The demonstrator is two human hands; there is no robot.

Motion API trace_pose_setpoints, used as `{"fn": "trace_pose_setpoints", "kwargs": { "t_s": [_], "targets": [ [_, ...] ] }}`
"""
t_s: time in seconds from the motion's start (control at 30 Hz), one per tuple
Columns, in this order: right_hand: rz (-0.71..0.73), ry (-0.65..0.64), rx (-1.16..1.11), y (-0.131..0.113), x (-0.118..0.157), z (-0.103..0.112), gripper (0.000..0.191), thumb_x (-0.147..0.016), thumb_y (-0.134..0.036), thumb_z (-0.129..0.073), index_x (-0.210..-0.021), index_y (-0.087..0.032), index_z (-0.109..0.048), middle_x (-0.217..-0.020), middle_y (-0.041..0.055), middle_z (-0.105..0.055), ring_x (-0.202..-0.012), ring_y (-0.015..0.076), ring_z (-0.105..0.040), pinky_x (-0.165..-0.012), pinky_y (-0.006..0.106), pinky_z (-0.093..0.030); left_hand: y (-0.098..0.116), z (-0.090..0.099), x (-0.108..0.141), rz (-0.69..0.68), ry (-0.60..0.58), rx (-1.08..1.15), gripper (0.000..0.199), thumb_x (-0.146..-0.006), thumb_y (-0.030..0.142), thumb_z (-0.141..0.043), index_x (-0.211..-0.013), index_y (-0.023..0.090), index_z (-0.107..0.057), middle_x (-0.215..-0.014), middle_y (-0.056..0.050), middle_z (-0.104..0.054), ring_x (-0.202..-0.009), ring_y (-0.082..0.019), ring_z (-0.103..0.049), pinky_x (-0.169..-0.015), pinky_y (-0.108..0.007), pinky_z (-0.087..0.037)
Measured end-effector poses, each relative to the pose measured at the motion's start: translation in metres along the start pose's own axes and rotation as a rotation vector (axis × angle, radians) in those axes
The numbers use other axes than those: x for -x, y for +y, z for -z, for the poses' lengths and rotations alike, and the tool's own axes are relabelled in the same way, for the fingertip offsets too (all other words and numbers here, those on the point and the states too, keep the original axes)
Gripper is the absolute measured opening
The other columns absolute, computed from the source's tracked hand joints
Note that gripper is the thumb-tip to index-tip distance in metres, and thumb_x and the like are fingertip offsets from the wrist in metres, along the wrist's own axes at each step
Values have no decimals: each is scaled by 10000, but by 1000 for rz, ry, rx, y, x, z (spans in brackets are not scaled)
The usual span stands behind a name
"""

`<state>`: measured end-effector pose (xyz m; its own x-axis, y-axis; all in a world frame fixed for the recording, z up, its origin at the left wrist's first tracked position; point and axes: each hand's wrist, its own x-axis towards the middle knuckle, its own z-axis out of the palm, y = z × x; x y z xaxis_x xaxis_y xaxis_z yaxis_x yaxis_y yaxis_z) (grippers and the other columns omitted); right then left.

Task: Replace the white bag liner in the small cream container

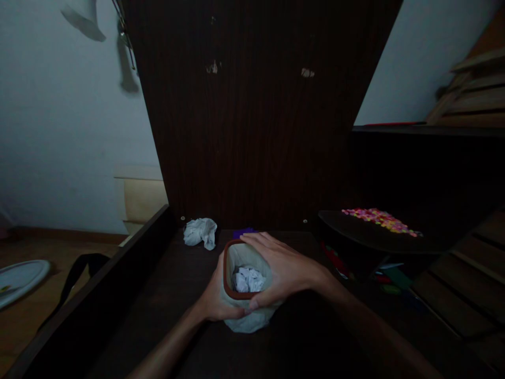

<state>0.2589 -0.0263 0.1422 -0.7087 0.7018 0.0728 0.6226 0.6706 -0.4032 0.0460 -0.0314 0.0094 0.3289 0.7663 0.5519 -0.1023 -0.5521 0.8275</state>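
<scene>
A small waste bin [239,296] with a brown rim stands in front of me on the dark surface, lined with a whitish bag that hangs out below the rim. Crumpled white paper [248,279] lies inside it. My left hand [216,297] is closed around the bin's left side, with its thumb along the front. Over the right part of the rim lies my right hand [286,266], its fingers across the back and its thumb at the front, gripping the bin. Behind and to the left sits a crumpled white plastic bag [200,232]. A purple item [243,231] is partly hidden behind the bin.
A tall dark panel [252,131] rises at the back, and a low dark side board [118,268] runs along the left. Small colourful pieces [381,218] lie on a rounded shelf [355,231] at right, with assorted objects below. A white round-edged object [23,279] is at far left.
</scene>
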Motion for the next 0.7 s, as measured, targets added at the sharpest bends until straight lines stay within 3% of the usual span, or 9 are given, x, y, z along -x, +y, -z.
{"fn": "trace_pose_setpoints", "kwargs": {
  "t_s": [0.17,0.37,0.7],
  "targets": [
    [25,-33,24,-1,-3,1,1281,-558,-693,-833,-1583,-157,-282,-1603,183,-342,-1470,391,-291,-1202,531,-264,0,1,0,-28,2,14,1240,-551,457,-915,-1560,179,-250,-1555,-192,-388,-1434,-448,-368,-1220,-600,-260],
    [98,47,30,-5,-9,4,1027,-537,-656,-851,-1377,-180,-499,-1341,128,-555,-1224,332,-494,-1084,495,-399,0,2,-1,-15,1,8,1282,-527,398,-921,-1570,175,-211,-1541,-195,-403,-1432,-453,-365,-1217,-600,-257],
    [73,87,98,-9,-11,4,892,-493,-639,-859,-1176,-173,-522,-1168,112,-551,-1091,319,-520,-965,494,-464,6,4,0,64,18,-21,1247,-486,360,-926,-1546,170,-296,-1492,-184,-483,-1397,-462,-415,-1200,-619,-293]
  ]
}}
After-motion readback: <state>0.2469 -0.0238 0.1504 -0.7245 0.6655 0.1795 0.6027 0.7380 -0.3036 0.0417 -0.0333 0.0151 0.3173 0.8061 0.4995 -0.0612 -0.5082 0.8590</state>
